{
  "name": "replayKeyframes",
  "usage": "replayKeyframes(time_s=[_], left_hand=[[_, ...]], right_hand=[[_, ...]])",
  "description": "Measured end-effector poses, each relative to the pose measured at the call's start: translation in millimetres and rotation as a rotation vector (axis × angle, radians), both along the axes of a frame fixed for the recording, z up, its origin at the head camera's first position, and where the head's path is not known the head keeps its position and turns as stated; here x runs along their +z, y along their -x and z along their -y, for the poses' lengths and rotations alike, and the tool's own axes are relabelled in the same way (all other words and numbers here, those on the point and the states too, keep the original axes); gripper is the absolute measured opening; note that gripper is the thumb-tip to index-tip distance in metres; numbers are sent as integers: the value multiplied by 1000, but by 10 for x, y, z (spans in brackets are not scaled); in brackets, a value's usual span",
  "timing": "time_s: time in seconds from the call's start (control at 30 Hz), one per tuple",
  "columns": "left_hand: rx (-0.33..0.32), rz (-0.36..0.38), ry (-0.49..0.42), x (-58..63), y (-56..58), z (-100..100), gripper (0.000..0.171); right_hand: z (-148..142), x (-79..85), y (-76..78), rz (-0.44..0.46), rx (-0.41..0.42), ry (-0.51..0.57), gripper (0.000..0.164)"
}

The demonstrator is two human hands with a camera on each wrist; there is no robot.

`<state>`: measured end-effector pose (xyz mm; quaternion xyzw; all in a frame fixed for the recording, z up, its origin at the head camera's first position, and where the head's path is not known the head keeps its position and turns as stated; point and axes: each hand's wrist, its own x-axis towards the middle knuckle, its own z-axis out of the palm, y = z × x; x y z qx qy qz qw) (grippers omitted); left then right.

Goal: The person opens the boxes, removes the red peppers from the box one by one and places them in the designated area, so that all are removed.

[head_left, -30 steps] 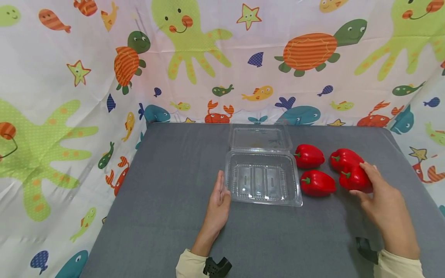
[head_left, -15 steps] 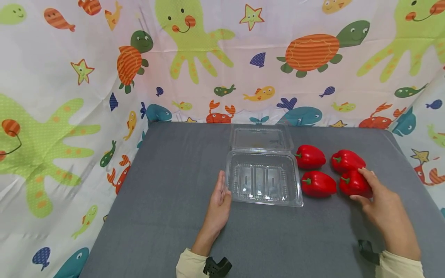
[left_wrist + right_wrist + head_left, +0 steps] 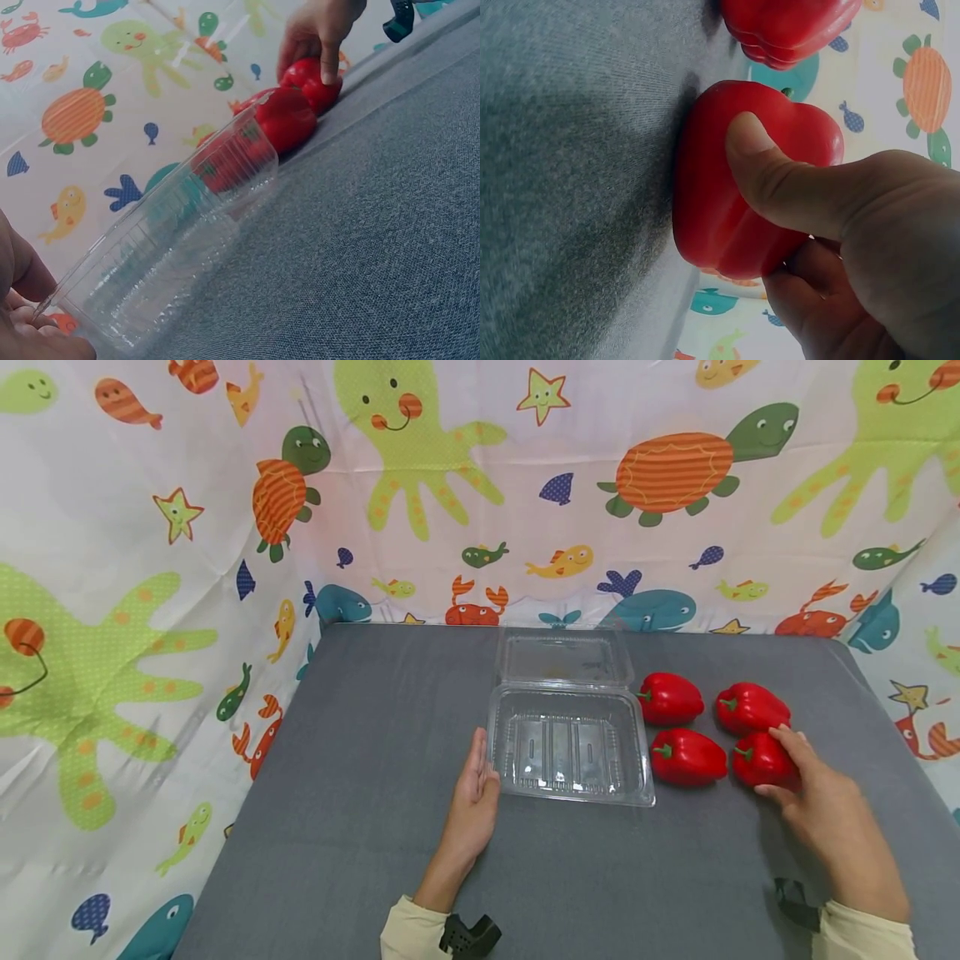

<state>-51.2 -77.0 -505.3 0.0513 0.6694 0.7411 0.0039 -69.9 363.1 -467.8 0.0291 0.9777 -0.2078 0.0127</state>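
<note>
My left hand [image 3: 472,806] holds the left rim of a hinged clear plastic container [image 3: 573,793]; in the left wrist view the rim runs between its digits. The lid [image 3: 562,660] lies folded back behind the base. Over on the right, my right hand [image 3: 832,810] grips the nearest right bell pepper [image 3: 763,760], red with a green stem. The right wrist view shows the thumb across this bell pepper [image 3: 712,180] and the other fingers behind it. The pepper appears to rest on the cloth.
Three other red bell peppers lie between container and right hand: one at the back [image 3: 671,700], one in front [image 3: 686,758], one at far right [image 3: 750,707]. Grey cloth [image 3: 360,793] covers the table. A sea-animal curtain [image 3: 450,527] surrounds it.
The right hand's bell pepper has shifted slightly and now stands a little apart from the pepper behind it. The left hand and container have stayed put; the head view shifted slightly.
</note>
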Motion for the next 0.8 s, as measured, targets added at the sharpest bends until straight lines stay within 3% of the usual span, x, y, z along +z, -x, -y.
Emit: replayKeyframes(time_s=[0.27, 0.5, 0.67, 0.8], left_hand=[[-18, 3, -28, 29, -32, 18, 68], [30, 41, 9, 9, -31, 57, 62], [56, 38, 29, 23, -15, 182, 63], [68, 28, 94, 103, -5, 364, 63]], right_hand=[[-22, -15, 1, 3, 34, 19, 111], [-66, 30, -4, 50, 64, 23, 114], [-59, 98, -29, 55, 74, 17, 114], [29, 192, -48, 27, 91, 4, 110]])
